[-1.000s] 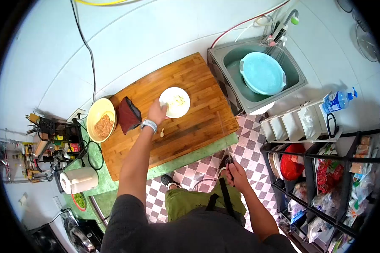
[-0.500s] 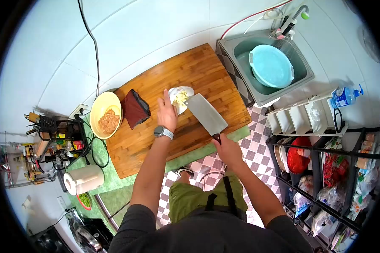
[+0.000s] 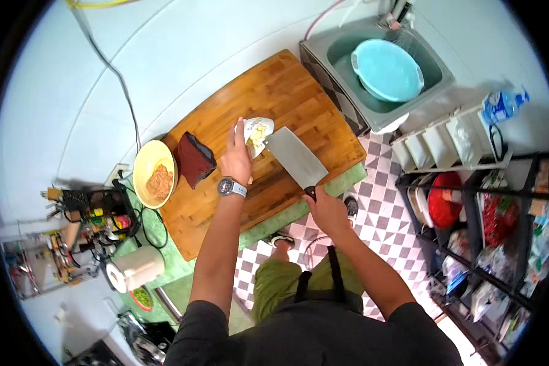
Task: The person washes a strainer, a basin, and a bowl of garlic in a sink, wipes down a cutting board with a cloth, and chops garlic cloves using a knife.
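Observation:
My left hand (image 3: pixel 235 160), with a watch on its wrist, grips the left rim of a small white dish (image 3: pixel 266 124) over the wooden cutting board (image 3: pixel 287 79). Pale yellow chopped pieces (image 3: pixel 258 135) lie in the dish, which is tipped on its side somewhat. My right hand (image 3: pixel 328 213) is wrapped round the dark handle of a cleaver (image 3: pixel 297 158). The blade's far corner reaches the dish's right side, by the chopped pieces. To the left of my left hand is a dark red cloth-like item (image 3: pixel 195 161).
A yellow bowl of minced meat (image 3: pixel 141 165) stands by the board's left edge. At the upper right, a sink (image 3: pixel 341 49) holds a light blue basin (image 3: pixel 387 70). A black shelf rack (image 3: pixel 463 238) stands right; a light-coloured jug-like container (image 3: pixel 137 268) is lower left.
The dish has tilted more steeply, with my left hand turned more edge-on beside it. The cleaver keeps nearly the same place against the dish. My whole view has shifted slightly.

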A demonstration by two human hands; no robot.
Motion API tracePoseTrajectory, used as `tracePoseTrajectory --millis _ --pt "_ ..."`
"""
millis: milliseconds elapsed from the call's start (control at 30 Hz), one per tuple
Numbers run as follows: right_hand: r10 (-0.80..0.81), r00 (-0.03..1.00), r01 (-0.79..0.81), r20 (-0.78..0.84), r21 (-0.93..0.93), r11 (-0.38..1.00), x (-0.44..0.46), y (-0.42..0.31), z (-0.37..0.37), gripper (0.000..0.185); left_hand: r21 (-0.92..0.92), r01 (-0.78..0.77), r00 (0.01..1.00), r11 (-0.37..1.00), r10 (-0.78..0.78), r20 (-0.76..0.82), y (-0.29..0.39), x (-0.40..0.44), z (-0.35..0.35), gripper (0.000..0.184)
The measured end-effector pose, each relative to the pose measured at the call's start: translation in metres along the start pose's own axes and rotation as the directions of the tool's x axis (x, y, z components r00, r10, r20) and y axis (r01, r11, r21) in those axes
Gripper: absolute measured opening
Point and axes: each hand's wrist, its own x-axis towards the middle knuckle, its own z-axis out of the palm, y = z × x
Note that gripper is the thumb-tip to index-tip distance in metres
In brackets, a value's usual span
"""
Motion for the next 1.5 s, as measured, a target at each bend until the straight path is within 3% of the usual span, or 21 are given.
tracePoseTrajectory --millis 67,167,267,800,900,1033,1133,1200,1400,1500 --pt "0.007 0.999 -0.006 -0.033 0.042 0.999 0.001 0.001 0.001 0.039 0.049 -0.062 0.998 0.997 0.061 0.021 0.004 0.004 0.001 0.071" --pt "0.022 1.0 -0.021 -0.013 0.082 0.996 0.001 0.004 0.003 0.04 0.186 -0.032 0.997 0.982 0.018 0.077 0.021 0.006 -0.003 0.065" --pt "0.072 0.997 -0.075 0.034 0.08 0.994 0.001 0.01 0.008 0.041 0.164 0.011 0.988 0.986 -0.036 0.153 0.037 0.013 -0.009 0.07" --pt "0.113 0.993 -0.116 0.024 0.169 0.979 -0.002 0.022 0.011 0.04 0.209 -0.133 0.99 0.969 0.121 0.07 0.036 0.025 -0.015 0.065" --pt "0.056 0.997 -0.051 -0.044 0.095 0.994 -0.001 0.02 0.009 0.041 0.205 -0.134 0.99 0.969 0.122 0.071 0.038 0.023 -0.023 0.064" --pt "0.031 0.997 -0.024 -0.066 0.105 0.994 0.011 0.005 0.002 0.04 0.194 -0.118 0.992 0.974 0.106 0.071 0.034 0.022 -0.023 0.063" --pt "0.014 0.998 -0.014 -0.055 -0.002 1.0 0.015 -0.01 -0.001 0.037 0.159 -0.069 0.996 0.985 0.06 0.061 0.033 0.019 -0.022 0.062" --pt "-0.049 0.987 0.036 -0.155 -0.09 0.995 0.016 -0.019 0.0 0.034 0.104 -0.025 1.0 0.994 0.023 0.013 0.031 0.018 -0.019 0.061" --pt "-0.036 0.982 0.007 -0.187 -0.158 0.987 0.019 -0.035 0.016 0.029 0.095 0.081 0.995 0.992 -0.076 -0.059 0.029 0.018 -0.01 0.059" --pt "-0.044 0.976 0.013 -0.212 -0.146 0.989 0.016 -0.03 0.019 0.025 0.067 0.18 0.984 0.981 -0.18 0.003 0.029 0.02 -0.016 0.062"
